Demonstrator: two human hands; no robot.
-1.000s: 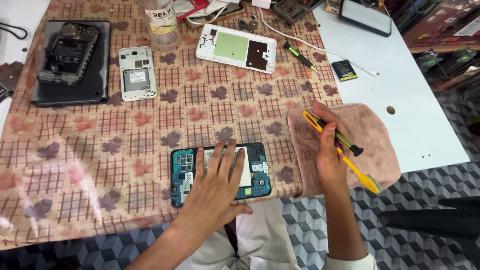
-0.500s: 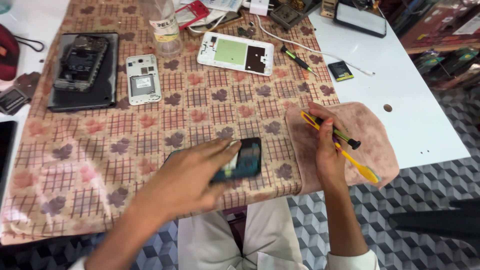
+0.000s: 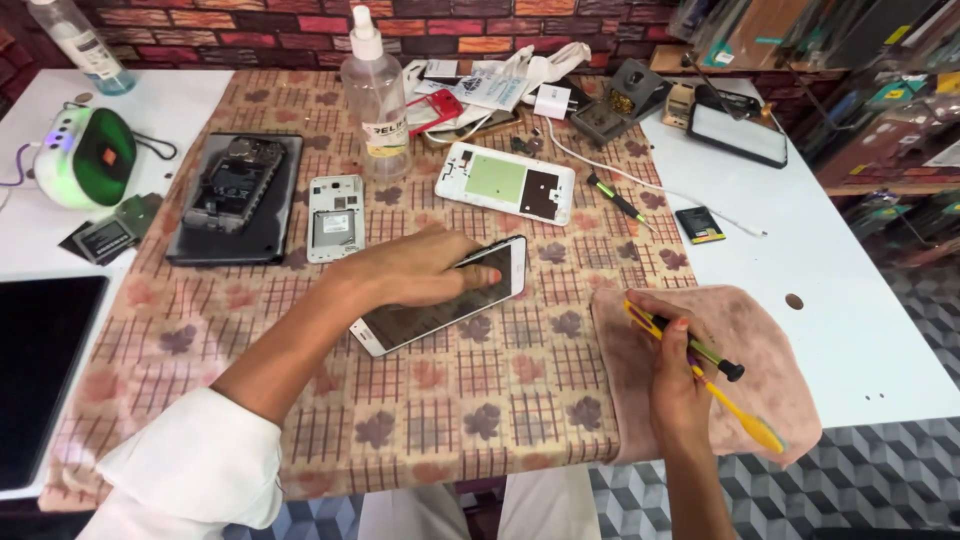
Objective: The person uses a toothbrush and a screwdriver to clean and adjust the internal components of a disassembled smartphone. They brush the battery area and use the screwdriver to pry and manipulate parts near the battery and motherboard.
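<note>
Phone [image 3: 440, 296] screen-up under my left hand [image 3: 425, 270], fingers spread flat; right hand [image 3: 672, 375] pinching screwdriver [image 3: 690, 345] and yellow tool [image 3: 735, 415]; loose hold risks phone sliding.

Two hands work here: the left hand [image 3: 420, 270] presses on one phone [image 3: 440, 297] lying screen-up; the right hand [image 3: 675, 375] grips two tools, one screwdriver [image 3: 700, 348] and one yellow brush [image 3: 745, 422], over one pink cloth [image 3: 780, 370]. Beyond the left hand's grip lie three opened devices: one white frame [image 3: 508, 182], one small silver one [image 3: 334, 217], one dark one [image 3: 238, 185]; two bottles stand further back, one clear [image 3: 376, 100], one at the far corner [image 3: 80, 45]; another screwdriver [image 3: 612, 197] and one battery [image 3: 700, 225] lie beyond the right hand's.
</note>
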